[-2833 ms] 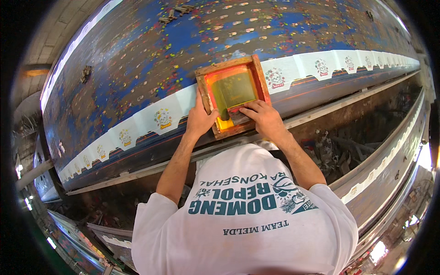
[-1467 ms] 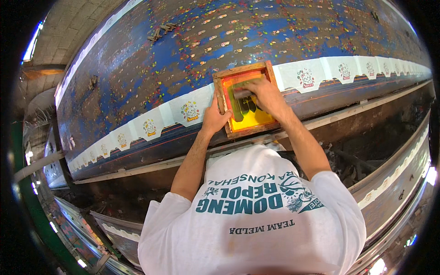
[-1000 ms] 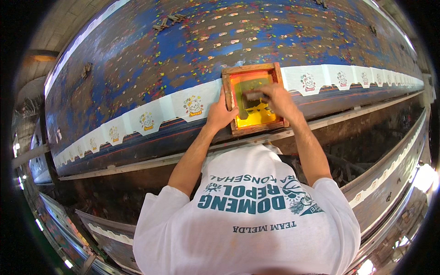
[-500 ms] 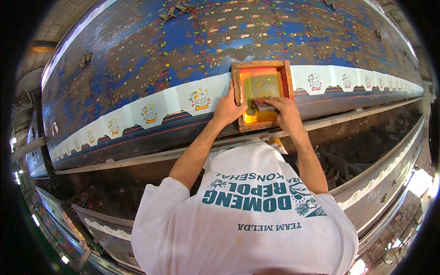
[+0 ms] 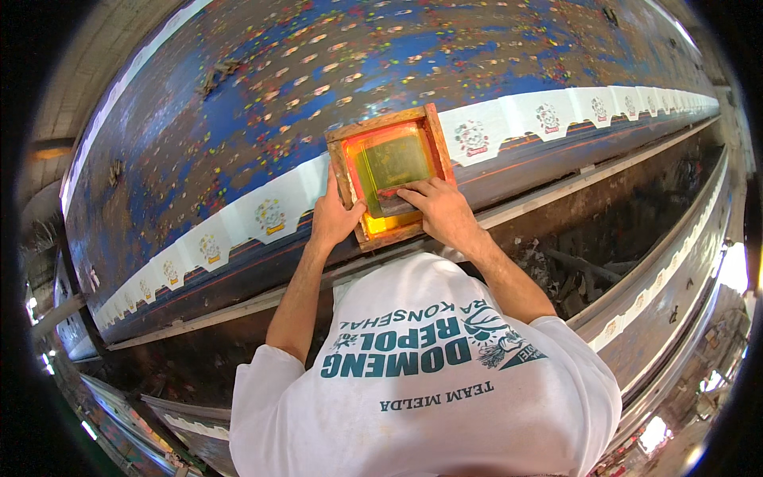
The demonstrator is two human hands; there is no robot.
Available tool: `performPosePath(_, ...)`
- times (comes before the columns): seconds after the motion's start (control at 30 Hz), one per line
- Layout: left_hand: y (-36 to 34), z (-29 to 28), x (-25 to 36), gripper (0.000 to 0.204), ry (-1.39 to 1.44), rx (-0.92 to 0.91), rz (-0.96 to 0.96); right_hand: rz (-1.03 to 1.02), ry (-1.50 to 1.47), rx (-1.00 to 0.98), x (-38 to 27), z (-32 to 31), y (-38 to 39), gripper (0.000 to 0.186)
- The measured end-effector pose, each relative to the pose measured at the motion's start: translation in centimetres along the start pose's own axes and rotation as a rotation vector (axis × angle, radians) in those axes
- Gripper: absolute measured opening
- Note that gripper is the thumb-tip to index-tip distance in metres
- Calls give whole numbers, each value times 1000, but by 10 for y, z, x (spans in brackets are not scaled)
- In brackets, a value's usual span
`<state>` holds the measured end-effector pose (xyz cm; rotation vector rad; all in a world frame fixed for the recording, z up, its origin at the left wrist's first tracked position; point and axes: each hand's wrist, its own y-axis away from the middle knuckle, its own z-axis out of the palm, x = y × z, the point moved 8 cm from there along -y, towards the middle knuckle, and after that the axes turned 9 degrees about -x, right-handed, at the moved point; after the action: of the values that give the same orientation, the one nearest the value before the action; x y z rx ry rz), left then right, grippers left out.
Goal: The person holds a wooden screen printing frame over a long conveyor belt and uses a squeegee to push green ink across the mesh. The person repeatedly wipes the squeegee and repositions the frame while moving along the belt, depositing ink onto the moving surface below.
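Note:
A wooden screen-printing frame [image 5: 441, 135] lies tilted over a strip of white cut pieces. Its mesh is coated with yellow and orange ink. My left hand [image 5: 335, 216] grips the frame's left side, thumb on its near-left part and fingers along the outer edge. Inside the frame, my right hand [image 5: 447, 211] holds a dark squeegee [image 5: 391, 207], its fingers pressed along the top edge. The squeegee's blade is against the mesh, towards the near end. White pieces with printed cartoon motifs [image 5: 274, 213] show on the left, and others [image 5: 469, 137] on the right. The frame hides what lies beneath it.
The long table [image 5: 262, 119] is blue and brown, covered in paint spots and small prints. Along its near side runs a wooden rail [image 5: 517, 215], with a dark gap holding debris [image 5: 572, 278] below. Another long table with white pieces [image 5: 660, 278] stands at the right.
My view has turned, so the frame and both hands appear farther left and more slanted. The left hand still grips the frame, and the right hand still holds the squeegee.

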<state>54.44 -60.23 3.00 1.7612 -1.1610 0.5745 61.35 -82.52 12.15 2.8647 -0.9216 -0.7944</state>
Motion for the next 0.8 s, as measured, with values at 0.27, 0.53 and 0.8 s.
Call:
performPosePath(0.27,-64,97,95,121,44,54,106,4,44,83,121,-60,54,54)
performPosePath(0.53,-79,123,111,113,190,18,32,-38,43,54,158,-63,67,59)
performPosePath(0.8,-81,127,112,114,235,37,62,-76,52,18,165,-65,69,58)
